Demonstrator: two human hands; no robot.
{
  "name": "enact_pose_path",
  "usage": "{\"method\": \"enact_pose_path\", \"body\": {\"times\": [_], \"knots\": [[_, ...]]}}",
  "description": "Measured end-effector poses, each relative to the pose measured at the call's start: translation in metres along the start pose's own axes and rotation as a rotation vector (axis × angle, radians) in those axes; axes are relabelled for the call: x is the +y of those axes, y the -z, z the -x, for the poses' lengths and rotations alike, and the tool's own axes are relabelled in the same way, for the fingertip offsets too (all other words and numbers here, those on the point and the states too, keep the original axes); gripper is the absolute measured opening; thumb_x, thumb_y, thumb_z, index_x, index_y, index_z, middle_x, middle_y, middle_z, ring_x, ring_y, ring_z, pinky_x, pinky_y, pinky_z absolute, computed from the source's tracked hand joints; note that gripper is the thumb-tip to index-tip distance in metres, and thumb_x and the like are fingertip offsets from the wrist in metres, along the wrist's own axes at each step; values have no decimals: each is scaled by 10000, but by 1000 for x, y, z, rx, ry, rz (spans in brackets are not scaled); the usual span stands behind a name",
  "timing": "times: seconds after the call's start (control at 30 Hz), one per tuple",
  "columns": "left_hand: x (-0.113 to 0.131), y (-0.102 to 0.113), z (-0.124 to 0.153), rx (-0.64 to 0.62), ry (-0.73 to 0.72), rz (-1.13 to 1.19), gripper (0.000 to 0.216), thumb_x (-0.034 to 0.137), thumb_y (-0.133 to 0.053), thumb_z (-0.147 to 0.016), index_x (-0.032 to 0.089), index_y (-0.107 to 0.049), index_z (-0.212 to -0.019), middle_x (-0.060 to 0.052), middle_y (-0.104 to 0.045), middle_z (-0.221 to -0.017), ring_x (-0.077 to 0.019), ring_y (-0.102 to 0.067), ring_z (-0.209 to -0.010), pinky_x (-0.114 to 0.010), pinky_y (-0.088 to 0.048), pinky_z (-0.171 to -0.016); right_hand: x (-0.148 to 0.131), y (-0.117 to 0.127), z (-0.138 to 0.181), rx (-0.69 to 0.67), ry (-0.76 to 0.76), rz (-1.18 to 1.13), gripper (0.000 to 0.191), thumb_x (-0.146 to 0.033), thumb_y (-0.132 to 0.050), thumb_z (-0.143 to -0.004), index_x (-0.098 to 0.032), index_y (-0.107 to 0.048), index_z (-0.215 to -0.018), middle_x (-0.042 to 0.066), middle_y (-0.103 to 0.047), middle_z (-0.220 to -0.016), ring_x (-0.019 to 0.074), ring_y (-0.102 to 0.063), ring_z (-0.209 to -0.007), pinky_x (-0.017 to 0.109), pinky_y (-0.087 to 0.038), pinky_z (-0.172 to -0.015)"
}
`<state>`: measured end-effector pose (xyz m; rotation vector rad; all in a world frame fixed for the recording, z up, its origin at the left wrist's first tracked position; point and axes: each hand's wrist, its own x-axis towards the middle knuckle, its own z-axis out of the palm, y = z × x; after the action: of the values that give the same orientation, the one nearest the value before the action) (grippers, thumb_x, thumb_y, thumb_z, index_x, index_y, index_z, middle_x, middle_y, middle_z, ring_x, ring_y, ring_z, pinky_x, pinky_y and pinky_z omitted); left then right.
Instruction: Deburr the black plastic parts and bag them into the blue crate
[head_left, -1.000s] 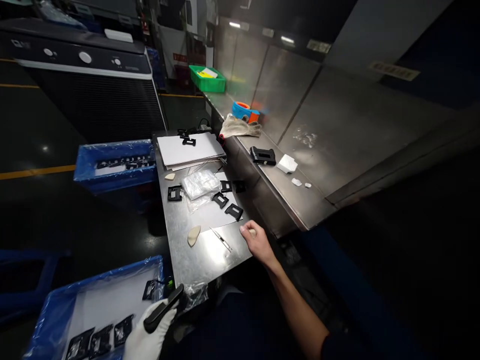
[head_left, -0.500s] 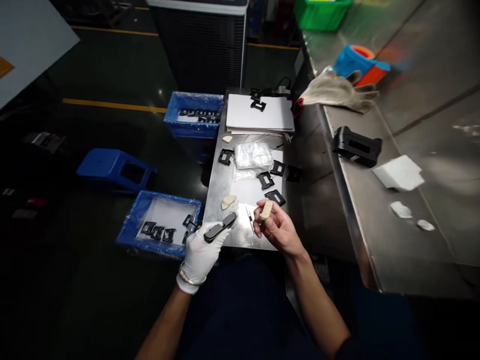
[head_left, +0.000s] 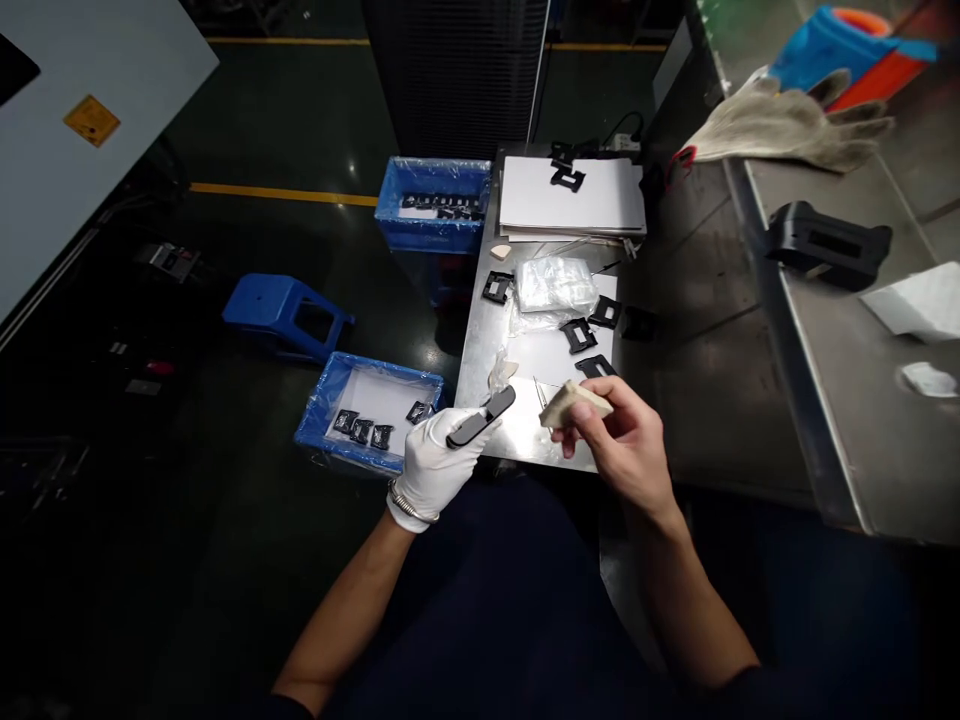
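My left hand (head_left: 442,455), in a white glove, is closed round a black plastic part (head_left: 481,418) that is long and narrow with rounded ends. Bare-skinned, my right hand (head_left: 630,440) pinches a beige pad (head_left: 576,404) between thumb and fingers, a little right of the black part and apart from it. Beneath the hands is the front end of a metal table (head_left: 517,452). Thin tweezers (head_left: 538,392) lie there, partly hidden by the pad. Another beige piece (head_left: 504,374) rests just beyond my left hand. Black frame-like parts (head_left: 578,335) lie on white paper farther back.
A stack of white sheets (head_left: 574,205) and a clear plastic packet (head_left: 556,285) occupy the table. Blue bins (head_left: 307,432) holding black parts stand on the left, near a blue stool (head_left: 262,305). A metal ledge (head_left: 840,400) on the right carries a work glove (head_left: 787,125).
The view has shifted, so the surroundings sit farther right and higher. My right hand has turned the beige pad, showing its broad face. My left hand still grips the black part.
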<state>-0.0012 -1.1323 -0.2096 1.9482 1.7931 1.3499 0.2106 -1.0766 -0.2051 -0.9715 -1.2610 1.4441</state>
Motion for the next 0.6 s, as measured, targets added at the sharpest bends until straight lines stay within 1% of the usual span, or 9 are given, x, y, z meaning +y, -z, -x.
{"method": "enact_pose_path", "body": {"times": [0.07,0.13,0.23,0.3,0.37,0.43,0.5,0.6], "knots": [[-3,8,0,3,-90,-38,105,232,-758,-846,179,-723,-930,-33,-750,-804,-157,-715,-708,-271,-596,-696,-14,-10,8,-12,143,261,178,-370,-658,-934,-202,-606,-907,-14,-614,-690,109,-539,-539,232,-427,-476],[-6,12,0,-26,-176,-67,133,206,-736,-858,188,-725,-990,-41,-765,-851,-172,-731,-765,-285,-605,-735,-23,-21,12,-34,294,464,132,-326,-663,-928,-207,-608,-910,-16,-604,-693,101,-503,-529,234,-393,-471],[-7,12,0,-102,-308,-110,133,178,-699,-876,192,-724,-1005,-55,-777,-901,-185,-744,-827,-288,-607,-764,-23,-35,13,-75,483,652,101,-283,-649,-933,-206,-600,-977,6,-635,-746,124,-554,-583,254,-420,-526],[-7,10,1,-102,-371,-138,65,165,-678,-882,179,-715,-934,-59,-772,-850,-181,-740,-774,-275,-600,-716,-17,-43,12,-65,572,758,74,-267,-618,-952,-203,-591,-974,15,-641,-737,143,-585,-607,267,-423,-550],[-7,7,3,-61,-372,-157,30,157,-669,-884,168,-697,-880,-58,-757,-784,-173,-725,-703,-265,-582,-659,-10,-48,12,-34,607,815,58,-254,-591,-967,-200,-580,-950,20,-643,-724,151,-597,-605,276,-417,-555],[-7,5,4,-40,-345,-167,34,151,-657,-888,165,-687,-881,-58,-750,-768,-170,-718,-689,-265,-572,-647,-6,-50,13,-29,599,811,60,-250,-585,-972,-198,-575,-944,19,-643,-719,150,-596,-592,276,-414,-554],[-8,6,5,-40,-337,-197,42,153,-650,-893,169,-687,-904,-57,-753,-782,-171,-722,-708,-269,-571,-661,-3,-51,14,-50,574,769,56,-249,-585,-973,-194,-580,-962,19,-645,-728,145,-597,-594,269,-418,-556],[-9,8,6,-75,-401,-247,72,153,-656,-893,174,-689,-954,-52,-761,-814,-170,-728,-729,-263,-569,-669,-4,-50,13,-41,537,719,38,-235,-591,-968,-202,-593,-948,16,-648,-732,136,-581,-585,258,-419,-556]]}}
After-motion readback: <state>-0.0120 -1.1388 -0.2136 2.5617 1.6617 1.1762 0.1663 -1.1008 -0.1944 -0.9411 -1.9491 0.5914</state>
